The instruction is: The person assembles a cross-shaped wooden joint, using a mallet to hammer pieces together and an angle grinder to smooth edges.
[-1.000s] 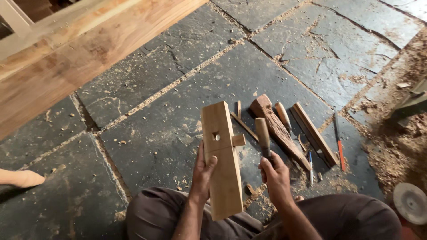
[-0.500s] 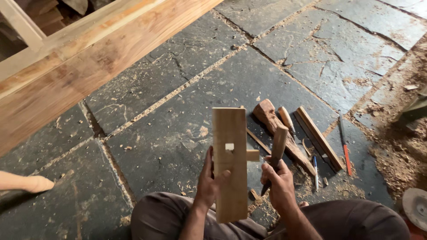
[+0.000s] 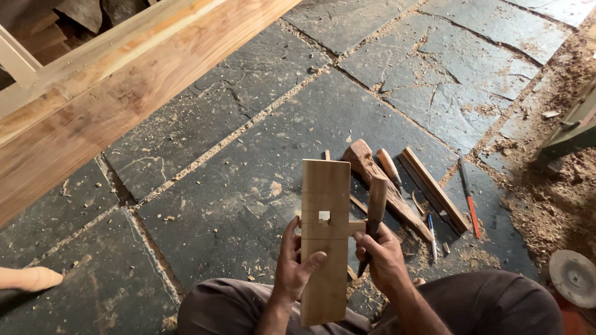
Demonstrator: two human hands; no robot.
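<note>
My left hand (image 3: 293,263) grips a pale wooden block (image 3: 325,239) held upright over my lap. The block has a small square hole through its middle and a thin wooden peg sticking out of its right edge. My right hand (image 3: 380,255) holds a wooden-handled tool (image 3: 375,203) against the block's right side, next to the peg. The tool's lower end is hidden behind my fingers.
On the dark stone floor to the right lie a rough wooden mallet (image 3: 379,181), a wooden-handled chisel (image 3: 390,166), a flat wooden strip (image 3: 434,189), a red-handled tool (image 3: 470,205) and a blue pen (image 3: 433,236). A long timber beam (image 3: 118,93) crosses upper left. Sawdust (image 3: 559,205) and a round disc (image 3: 574,277) are at right.
The block has turned from tilted to upright, its flat face with the square hole toward me. My right hand has brought the tool up against the block's right edge.
</note>
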